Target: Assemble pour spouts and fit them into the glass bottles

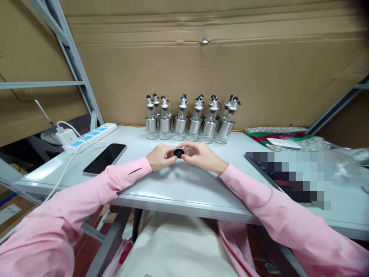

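Between my two hands, a little above the table (184,192), is a small round black cap (179,152) with a ringed underside turned towards me. My left hand (162,157) pinches its left side with thumb and fingers. On the right side, my right hand (201,157) grips it the same way, fingers curled over the top. Part of the cap is hidden by the fingertips. Behind the hands stand several glass oil bottles (180,125) with steel sleeves and silver pourers with black levers, grouped upright in rows.
A phone (105,158) lies left of my left arm, near a white power strip (90,136) with a plugged-in charger and cable. To the right are a dark flat object (263,169), partly pixelated, a white mouse-like item (284,143) and clear plastic (344,165). Cardboard (184,65) walls the back.
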{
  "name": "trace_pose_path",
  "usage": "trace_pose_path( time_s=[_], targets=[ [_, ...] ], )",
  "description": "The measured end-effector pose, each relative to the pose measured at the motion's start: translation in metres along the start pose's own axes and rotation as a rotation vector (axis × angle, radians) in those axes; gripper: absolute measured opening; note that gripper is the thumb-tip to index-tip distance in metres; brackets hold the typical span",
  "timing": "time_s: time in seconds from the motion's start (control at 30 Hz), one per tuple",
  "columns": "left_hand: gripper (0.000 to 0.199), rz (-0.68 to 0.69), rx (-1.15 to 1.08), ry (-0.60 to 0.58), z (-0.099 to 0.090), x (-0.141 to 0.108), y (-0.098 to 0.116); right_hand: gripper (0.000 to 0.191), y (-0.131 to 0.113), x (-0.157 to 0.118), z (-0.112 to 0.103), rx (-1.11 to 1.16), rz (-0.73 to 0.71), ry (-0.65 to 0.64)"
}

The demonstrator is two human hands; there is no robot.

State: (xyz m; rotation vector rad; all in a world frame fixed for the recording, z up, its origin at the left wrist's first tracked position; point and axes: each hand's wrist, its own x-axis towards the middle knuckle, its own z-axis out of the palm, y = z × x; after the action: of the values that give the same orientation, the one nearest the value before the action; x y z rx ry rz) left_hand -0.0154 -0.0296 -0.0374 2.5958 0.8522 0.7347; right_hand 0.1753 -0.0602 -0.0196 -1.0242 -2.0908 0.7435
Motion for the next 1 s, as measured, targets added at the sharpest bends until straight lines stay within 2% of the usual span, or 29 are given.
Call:
trace_pose_path(
  time_s=[0.53,1.0],
  targets=[
    [0.027,-0.053,-0.048,-0.017,0.004,0.0,0.002,0.03,0.005,-0.002,0.0,-0.022,-0.02,-0.038],
    [0.02,-0.018,0.023,0.003,0.005,0.0,0.005,0.015,-0.007,-0.005,0.0,-0.1,-0.055,-0.014]
  ],
)
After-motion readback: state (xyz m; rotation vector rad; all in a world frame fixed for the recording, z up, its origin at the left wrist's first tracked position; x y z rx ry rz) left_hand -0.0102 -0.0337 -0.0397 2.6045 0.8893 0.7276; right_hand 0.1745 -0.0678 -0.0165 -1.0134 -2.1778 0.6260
